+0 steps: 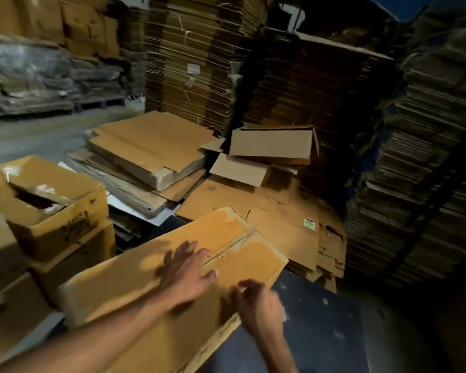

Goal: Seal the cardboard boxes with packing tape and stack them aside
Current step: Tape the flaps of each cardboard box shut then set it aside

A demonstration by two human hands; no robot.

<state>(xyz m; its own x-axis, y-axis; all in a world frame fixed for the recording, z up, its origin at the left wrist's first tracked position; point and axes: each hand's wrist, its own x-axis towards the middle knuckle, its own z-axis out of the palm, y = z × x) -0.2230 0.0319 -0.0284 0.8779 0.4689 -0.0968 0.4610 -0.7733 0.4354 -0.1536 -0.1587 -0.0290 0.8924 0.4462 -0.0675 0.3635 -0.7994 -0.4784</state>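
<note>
Pressing flat and open on the box (pixel 151 275), the left hand (pixel 186 273) covers its seam running away rightward, while the right hand (pixel 258 305), seemingly loosely curled, hovers at the near edge.

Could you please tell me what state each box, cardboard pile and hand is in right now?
Front box: flaps closed, tilted, centre seam visible.
Left hand: fingers spread flat on the front box.
Right hand: fingers curled at the box's near edge; grip blurred.
Left box: top torn open.
Rear box: open, lying on its side.
Flattened cardboard: stacked flat.
</note>
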